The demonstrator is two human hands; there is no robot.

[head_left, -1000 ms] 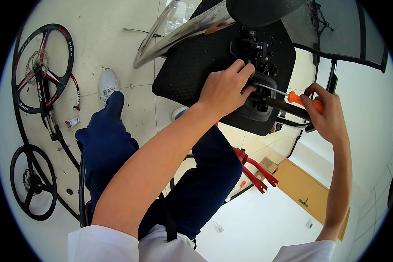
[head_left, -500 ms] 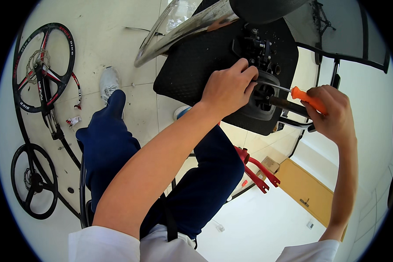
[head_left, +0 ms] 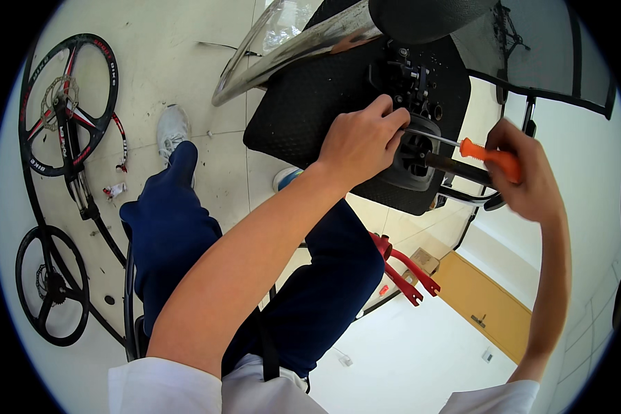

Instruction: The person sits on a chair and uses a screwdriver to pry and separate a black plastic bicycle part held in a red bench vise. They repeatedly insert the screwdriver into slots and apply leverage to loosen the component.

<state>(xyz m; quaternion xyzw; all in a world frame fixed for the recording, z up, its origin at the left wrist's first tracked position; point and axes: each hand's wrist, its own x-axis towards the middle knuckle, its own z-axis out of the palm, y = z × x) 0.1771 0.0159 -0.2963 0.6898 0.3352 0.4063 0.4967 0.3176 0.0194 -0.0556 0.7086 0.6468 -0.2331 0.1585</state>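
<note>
My right hand (head_left: 529, 172) curls loosely about the orange handle of a screwdriver (head_left: 491, 159), with some of the handle showing between thumb and fingers. Its thin metal shaft runs left to my left hand (head_left: 366, 141), where the fingertips hide the tip. That hand is closed in a pinch at the edge of a black plastic part (head_left: 414, 178) with an open, ribbed middle. A dark tube (head_left: 459, 168) sticks out of the part to the right. The part lies on a black textured pad (head_left: 303, 110).
Small metal-and-black components (head_left: 412, 76) sit on the pad beyond my hands. A chrome tube (head_left: 303, 45) and a black rounded object (head_left: 428, 17) rise at the far side. Black wheels (head_left: 69, 103) stand on the left. A red fork (head_left: 407, 276) lies below the pad.
My right hand has shifted slightly, its fingers lifting and turning around the screwdriver handle. My left hand, the shaft and the black plastic part keep nearly the same place.
</note>
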